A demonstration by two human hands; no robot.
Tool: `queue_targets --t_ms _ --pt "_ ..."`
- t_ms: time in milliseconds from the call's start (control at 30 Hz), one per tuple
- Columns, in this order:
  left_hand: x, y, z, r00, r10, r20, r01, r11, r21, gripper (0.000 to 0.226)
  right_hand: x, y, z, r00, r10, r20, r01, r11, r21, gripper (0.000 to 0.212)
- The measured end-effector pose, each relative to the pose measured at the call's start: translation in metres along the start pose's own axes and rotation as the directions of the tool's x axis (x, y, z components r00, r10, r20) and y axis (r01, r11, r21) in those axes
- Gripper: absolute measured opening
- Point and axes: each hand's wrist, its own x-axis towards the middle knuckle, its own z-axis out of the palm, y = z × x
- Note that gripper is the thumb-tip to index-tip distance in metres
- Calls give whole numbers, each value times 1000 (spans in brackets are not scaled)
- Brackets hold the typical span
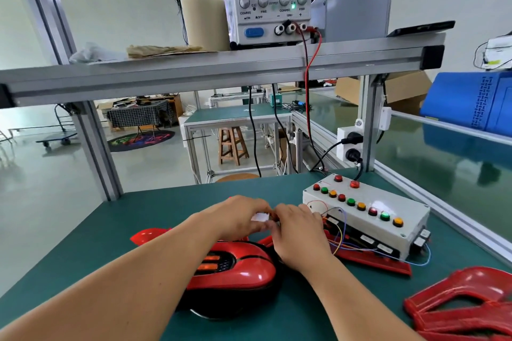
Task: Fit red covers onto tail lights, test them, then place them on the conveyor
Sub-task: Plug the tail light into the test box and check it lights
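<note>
Left hand (238, 216) and right hand (299, 232) pinch a white plug (260, 217) between them — just above the tail light (238, 274) lying on the counter (138, 219), beside the test box (388, 210).

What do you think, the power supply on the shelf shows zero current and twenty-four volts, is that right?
No. In the head view the power supply on the shelf shows 12.00 volts, not twenty-four; the current does read zero.
</note>
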Motion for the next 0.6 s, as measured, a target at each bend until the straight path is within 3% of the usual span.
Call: queue_targets --t_ms 133,467,533,600 --pt "-3 1 3 997 53 -62 -51 998 20 18 1 -4 1 999 -2 -35 3 999 32 26" --pt "-14 -4 2 994 74 -78 -71 997 37 29 0 -6 1 999 -14 -43 19 993 115 23" --pt "-18 -7 0 995 56 -78 -54 998 34 43 0 -5 1 1000 -6 -29 9 993 116 29" --pt "-20 -8 -2 996 40 -82 -38 999 22 43 0 -5 1 1000 15 3 -15 997 79 38"
